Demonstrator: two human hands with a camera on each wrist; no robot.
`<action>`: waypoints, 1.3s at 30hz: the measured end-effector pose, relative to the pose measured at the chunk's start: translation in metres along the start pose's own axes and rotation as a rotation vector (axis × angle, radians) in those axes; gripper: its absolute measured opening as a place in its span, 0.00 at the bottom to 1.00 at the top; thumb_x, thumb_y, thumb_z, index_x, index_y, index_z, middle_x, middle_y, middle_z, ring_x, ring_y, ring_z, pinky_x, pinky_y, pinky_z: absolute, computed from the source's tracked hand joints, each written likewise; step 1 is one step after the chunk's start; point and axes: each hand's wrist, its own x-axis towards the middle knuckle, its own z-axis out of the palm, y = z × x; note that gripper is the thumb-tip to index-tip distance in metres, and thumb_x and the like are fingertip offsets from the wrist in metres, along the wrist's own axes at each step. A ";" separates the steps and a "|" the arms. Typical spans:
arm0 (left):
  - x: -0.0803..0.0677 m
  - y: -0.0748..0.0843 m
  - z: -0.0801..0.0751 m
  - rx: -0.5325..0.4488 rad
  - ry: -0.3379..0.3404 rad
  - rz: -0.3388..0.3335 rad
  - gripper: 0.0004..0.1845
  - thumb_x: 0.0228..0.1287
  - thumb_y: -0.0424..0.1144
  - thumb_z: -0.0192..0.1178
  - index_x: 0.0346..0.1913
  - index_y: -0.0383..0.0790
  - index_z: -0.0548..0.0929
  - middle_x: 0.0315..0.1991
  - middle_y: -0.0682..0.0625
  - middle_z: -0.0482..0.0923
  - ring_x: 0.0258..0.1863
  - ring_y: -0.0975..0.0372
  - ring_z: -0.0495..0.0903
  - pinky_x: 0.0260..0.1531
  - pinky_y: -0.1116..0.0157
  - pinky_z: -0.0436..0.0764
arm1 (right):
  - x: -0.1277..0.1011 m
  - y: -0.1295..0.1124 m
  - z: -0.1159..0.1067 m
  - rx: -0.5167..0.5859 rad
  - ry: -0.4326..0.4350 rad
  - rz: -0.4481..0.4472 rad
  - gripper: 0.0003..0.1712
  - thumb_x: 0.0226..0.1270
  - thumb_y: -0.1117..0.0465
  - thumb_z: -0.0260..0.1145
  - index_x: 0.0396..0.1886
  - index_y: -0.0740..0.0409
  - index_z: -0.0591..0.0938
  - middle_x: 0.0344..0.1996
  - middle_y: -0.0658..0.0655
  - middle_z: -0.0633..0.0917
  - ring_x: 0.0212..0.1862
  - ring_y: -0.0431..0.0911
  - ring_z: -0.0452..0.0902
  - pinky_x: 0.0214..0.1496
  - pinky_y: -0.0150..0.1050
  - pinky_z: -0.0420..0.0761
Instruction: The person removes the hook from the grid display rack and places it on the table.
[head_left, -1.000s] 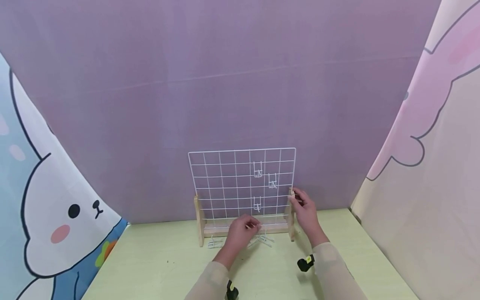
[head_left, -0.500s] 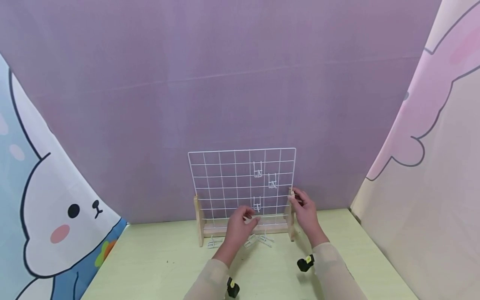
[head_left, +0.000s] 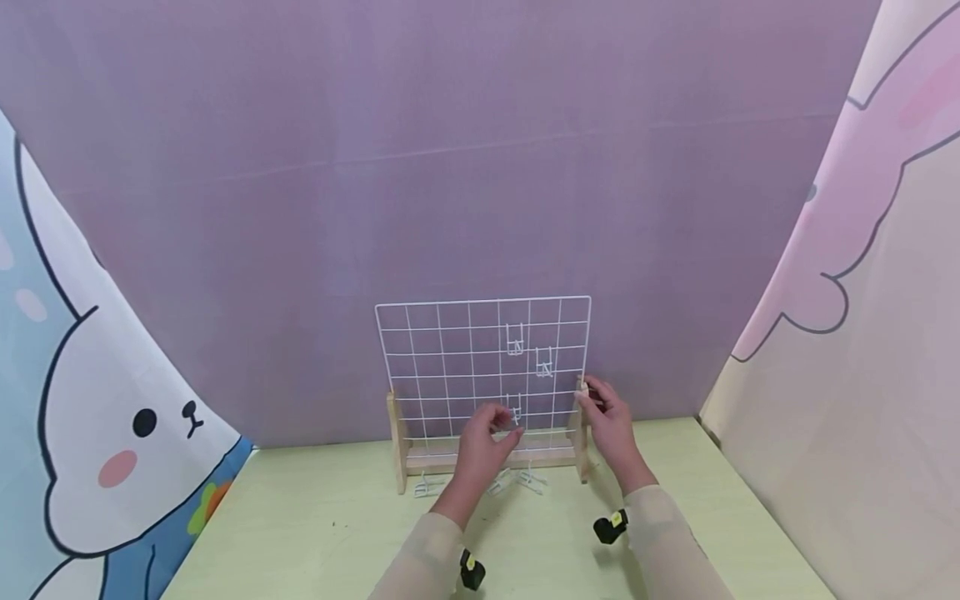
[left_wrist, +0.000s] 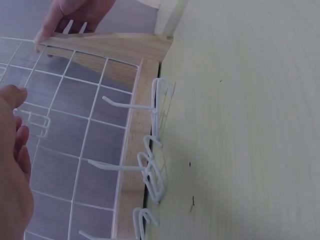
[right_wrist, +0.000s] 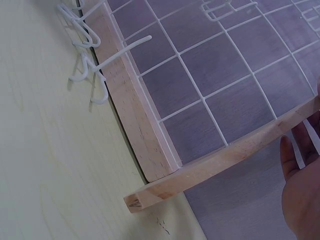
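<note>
A white wire grid stands upright in a wooden stand. Three white wire hooks hang on it: an upper hook, a middle hook and a lower hook. My left hand is at the lower hook, thumb and fingers apart; whether they touch it I cannot tell. With thumb and fingers, my right hand grips the top of the stand's right post. Loose hooks lie along the stand's foot, among them a left hook and a right hook.
The pale green tabletop spreads in front of the stand. A purple backdrop rises close behind it. Printed cloths with cartoon figures hang at the left and right sides. Black wrist cameras sit at both sleeves.
My left hand has risen from near the loose hooks to the lower hook on the grid, its thumb and fingers parting. My right hand has stayed on the post.
</note>
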 end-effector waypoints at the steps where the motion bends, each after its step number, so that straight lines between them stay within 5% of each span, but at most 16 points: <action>1: 0.001 0.000 0.000 0.004 -0.002 0.007 0.16 0.68 0.38 0.79 0.54 0.43 0.86 0.47 0.56 0.84 0.48 0.61 0.83 0.54 0.55 0.88 | -0.001 -0.001 0.000 -0.001 -0.002 0.003 0.23 0.83 0.69 0.67 0.72 0.72 0.79 0.63 0.73 0.81 0.51 0.33 0.80 0.53 0.26 0.84; 8: 0.003 -0.001 0.002 -0.008 -0.003 0.065 0.12 0.68 0.34 0.78 0.50 0.37 0.89 0.45 0.55 0.83 0.45 0.62 0.83 0.51 0.51 0.89 | 0.008 0.025 0.001 0.021 0.030 0.028 0.23 0.83 0.71 0.66 0.73 0.69 0.80 0.65 0.73 0.81 0.51 0.34 0.80 0.52 0.24 0.84; 13: 0.004 0.000 0.002 -0.025 0.000 0.082 0.08 0.68 0.31 0.78 0.46 0.39 0.90 0.43 0.56 0.84 0.42 0.63 0.83 0.47 0.57 0.89 | 0.012 0.037 0.002 0.009 0.044 0.024 0.23 0.83 0.70 0.66 0.74 0.67 0.80 0.65 0.71 0.81 0.51 0.34 0.80 0.51 0.23 0.83; 18: 0.004 0.002 0.002 -0.061 0.021 0.073 0.07 0.66 0.28 0.78 0.44 0.39 0.92 0.40 0.55 0.86 0.40 0.62 0.84 0.45 0.63 0.88 | 0.012 0.034 0.002 0.013 0.036 0.025 0.23 0.83 0.70 0.66 0.73 0.67 0.80 0.64 0.72 0.81 0.51 0.36 0.80 0.51 0.24 0.83; 26: 0.005 0.001 0.002 -0.040 0.079 0.121 0.06 0.64 0.28 0.79 0.41 0.39 0.94 0.38 0.57 0.89 0.38 0.62 0.86 0.43 0.65 0.89 | -0.001 -0.003 0.001 0.010 0.005 0.015 0.22 0.82 0.70 0.67 0.71 0.71 0.81 0.62 0.73 0.82 0.49 0.35 0.80 0.52 0.26 0.84; 35: 0.003 0.005 0.001 -0.040 0.119 0.154 0.06 0.64 0.26 0.79 0.41 0.36 0.94 0.37 0.52 0.90 0.36 0.62 0.87 0.40 0.66 0.89 | -0.001 -0.003 0.001 0.007 0.007 0.004 0.23 0.82 0.71 0.67 0.72 0.71 0.81 0.62 0.73 0.82 0.50 0.36 0.81 0.52 0.26 0.85; 39: 0.003 0.006 0.000 -0.064 0.122 0.138 0.05 0.65 0.26 0.78 0.41 0.36 0.94 0.39 0.50 0.91 0.36 0.62 0.87 0.40 0.67 0.89 | 0.005 0.015 0.001 0.011 0.016 0.017 0.23 0.83 0.71 0.66 0.73 0.70 0.80 0.64 0.73 0.81 0.51 0.37 0.80 0.51 0.25 0.84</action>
